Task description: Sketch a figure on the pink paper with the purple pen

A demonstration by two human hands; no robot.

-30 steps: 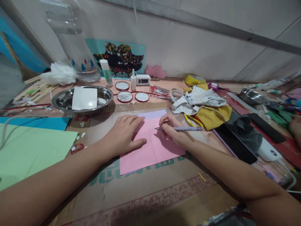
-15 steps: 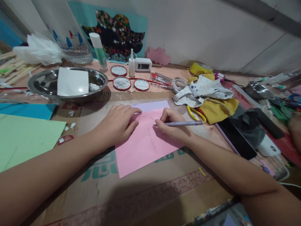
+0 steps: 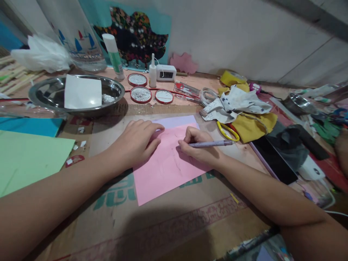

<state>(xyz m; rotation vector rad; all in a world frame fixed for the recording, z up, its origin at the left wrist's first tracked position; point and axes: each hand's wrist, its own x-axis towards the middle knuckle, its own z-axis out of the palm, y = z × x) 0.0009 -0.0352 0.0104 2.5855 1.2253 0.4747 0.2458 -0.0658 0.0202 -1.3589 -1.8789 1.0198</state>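
Mid-drawing: open left hand (image 3: 136, 143) pins the pink paper sheet (image 3: 163, 170) flat, right hand (image 3: 198, 149) pinches a slim lilac pen (image 3: 214, 143), whose stroke needs steady paper.

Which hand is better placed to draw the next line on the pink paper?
The right hand, probably: it grips the purple pen with its tip on the pink paper. The left hand lies flat and empty on the sheet's upper left part, pressing it down.

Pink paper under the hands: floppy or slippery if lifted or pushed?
Probably floppy: the pink paper lies thin and flat on the cardboard. Likely light and apt to slide; the left hand pins it while the right hand holds a pen to it.
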